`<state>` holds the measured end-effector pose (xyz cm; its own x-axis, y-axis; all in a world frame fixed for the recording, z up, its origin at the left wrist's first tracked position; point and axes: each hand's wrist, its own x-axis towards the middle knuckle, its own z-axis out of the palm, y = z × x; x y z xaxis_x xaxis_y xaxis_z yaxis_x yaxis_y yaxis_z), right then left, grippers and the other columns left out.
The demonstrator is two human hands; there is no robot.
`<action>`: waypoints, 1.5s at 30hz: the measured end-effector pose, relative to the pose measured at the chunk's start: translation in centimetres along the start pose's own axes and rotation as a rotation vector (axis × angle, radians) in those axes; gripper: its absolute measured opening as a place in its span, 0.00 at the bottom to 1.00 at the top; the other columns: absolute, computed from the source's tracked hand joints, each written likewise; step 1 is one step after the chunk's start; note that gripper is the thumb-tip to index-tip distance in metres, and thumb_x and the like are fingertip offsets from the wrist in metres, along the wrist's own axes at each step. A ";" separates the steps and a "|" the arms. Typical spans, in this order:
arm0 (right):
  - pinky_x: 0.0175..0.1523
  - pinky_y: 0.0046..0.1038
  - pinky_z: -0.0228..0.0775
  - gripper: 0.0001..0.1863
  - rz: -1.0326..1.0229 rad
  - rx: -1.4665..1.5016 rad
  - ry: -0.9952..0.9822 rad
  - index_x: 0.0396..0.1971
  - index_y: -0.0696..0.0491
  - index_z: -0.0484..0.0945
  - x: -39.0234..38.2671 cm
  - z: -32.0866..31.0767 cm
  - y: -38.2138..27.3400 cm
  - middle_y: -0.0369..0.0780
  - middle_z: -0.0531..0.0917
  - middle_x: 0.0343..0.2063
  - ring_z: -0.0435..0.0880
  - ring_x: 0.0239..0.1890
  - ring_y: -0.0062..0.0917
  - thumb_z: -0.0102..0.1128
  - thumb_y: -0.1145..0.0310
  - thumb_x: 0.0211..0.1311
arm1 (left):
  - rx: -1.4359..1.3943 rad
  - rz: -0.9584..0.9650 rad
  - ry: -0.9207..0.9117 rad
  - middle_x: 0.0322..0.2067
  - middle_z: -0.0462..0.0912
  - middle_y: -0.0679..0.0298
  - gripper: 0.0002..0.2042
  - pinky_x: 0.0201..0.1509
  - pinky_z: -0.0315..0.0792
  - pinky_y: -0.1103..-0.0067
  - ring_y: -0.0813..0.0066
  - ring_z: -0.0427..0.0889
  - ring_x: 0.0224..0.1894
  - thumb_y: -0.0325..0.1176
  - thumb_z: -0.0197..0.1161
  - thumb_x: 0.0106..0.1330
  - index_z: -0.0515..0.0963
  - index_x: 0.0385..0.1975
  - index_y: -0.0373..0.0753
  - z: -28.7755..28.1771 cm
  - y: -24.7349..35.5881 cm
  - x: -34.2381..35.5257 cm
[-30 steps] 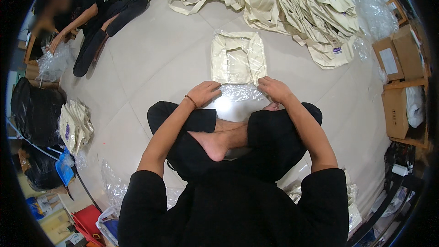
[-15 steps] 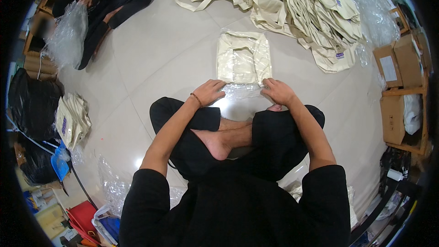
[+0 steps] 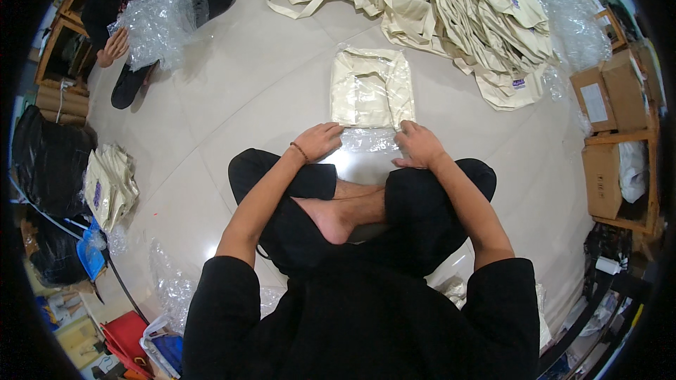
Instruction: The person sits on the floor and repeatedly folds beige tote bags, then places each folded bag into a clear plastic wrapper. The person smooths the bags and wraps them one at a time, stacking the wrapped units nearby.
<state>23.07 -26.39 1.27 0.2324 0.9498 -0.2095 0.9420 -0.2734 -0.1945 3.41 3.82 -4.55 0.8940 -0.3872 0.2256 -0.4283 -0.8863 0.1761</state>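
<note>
A folded cream tote bag [image 3: 373, 88] lies flat on the floor ahead of my crossed legs, inside a clear plastic bag [image 3: 370, 141] whose loose end points toward me. My left hand [image 3: 320, 142] is at the near left corner, its fingers closed on the plastic edge. At the near right corner my right hand [image 3: 419, 145] has its fingertips bent onto the plastic, with the thumb lower down beside the loose end. The exact grip of the fingertips is too small to make out fully.
A large heap of cream tote bags [image 3: 479, 21] spreads across the far side. Packed bags [image 3: 111, 186] are stacked at left. A co-worker [image 3: 141, 0] sits far left with clear plastic [image 3: 158, 28]. Cardboard boxes [image 3: 609, 98] stand at right; loose plastic [image 3: 169, 274] lies near left.
My right thumb now shows apart from the fingers; my left hand stays nearly in place. The co-worker's plastic has moved right and spread out, with one hand lower at its left side.
</note>
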 end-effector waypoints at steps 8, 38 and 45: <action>0.57 0.50 0.75 0.36 0.096 -0.223 -0.013 0.45 0.61 0.82 1.2 1.2 -2.9 0.55 0.76 0.53 0.75 0.59 0.52 0.70 0.41 0.52 | -0.115 -0.056 0.190 0.38 0.81 0.58 0.11 0.49 0.78 0.67 0.59 0.83 0.44 0.39 0.64 0.69 0.74 0.31 0.38 -0.7 0.4 0.5; 0.53 0.44 0.78 0.20 0.473 0.185 0.097 0.50 0.51 0.75 0.0 1.7 -1.0 0.48 0.82 0.42 0.85 0.45 0.47 0.66 0.72 0.55 | -0.021 -0.050 0.101 0.40 0.81 0.57 0.06 0.53 0.78 0.67 0.58 0.82 0.46 0.34 0.62 0.65 0.76 0.33 0.38 1.4 -0.7 0.8; 0.55 0.42 0.75 0.08 0.399 0.407 0.254 0.37 0.52 0.83 -0.2 2.3 0.1 0.45 0.81 0.41 0.79 0.51 0.44 0.65 0.75 0.56 | -0.033 -0.156 0.028 0.41 0.82 0.57 0.07 0.54 0.78 0.68 0.59 0.82 0.48 0.35 0.62 0.66 0.76 0.37 0.39 0.9 -0.4 0.7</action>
<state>22.59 -26.96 -0.88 0.6447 0.7556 -0.1161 0.6148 -0.6027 -0.5086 4.31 3.72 -5.31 0.9460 -0.2382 0.2199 -0.2895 -0.9260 0.2421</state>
